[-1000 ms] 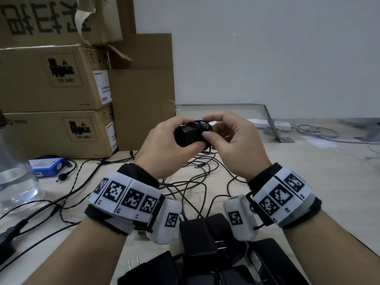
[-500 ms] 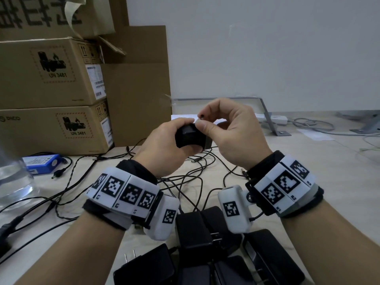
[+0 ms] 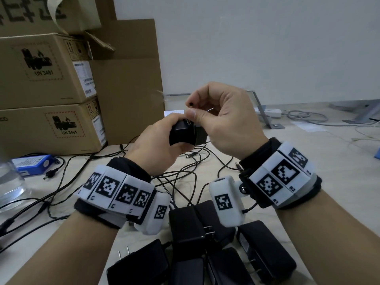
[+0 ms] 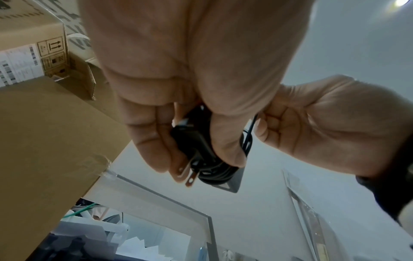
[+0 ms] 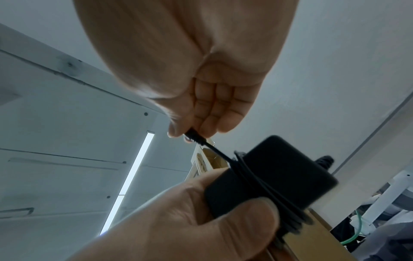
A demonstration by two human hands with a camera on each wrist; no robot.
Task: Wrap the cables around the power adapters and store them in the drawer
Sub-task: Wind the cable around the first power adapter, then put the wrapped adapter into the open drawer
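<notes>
Since half a second earlier, the right hand (image 3: pixel 224 118) had risen slightly higher above the black power adapter (image 3: pixel 183 133), drawing the free end of the cable (image 5: pixel 214 150) up with it. Thumb and forefinger pinched the cable's barrel plug (image 3: pixel 191 104), whose dark tip showed just above the thumbnail. Below and touching that thumb, the left hand (image 3: pixel 156 149) gripped the adapter, fingers curled around its body, held in the air above the table (image 3: pixel 308 161). Several turns of cable already circled the adapter's middle, and its two prongs (image 4: pixel 190 174) stuck out past the left fingertips. More adapters (image 3: pixel 186 225) lay on the table between the forearms, some cut off by the lower edge, with loose cables (image 3: pixel 185 175) tangled behind them. No drawer could be made out.
</notes>
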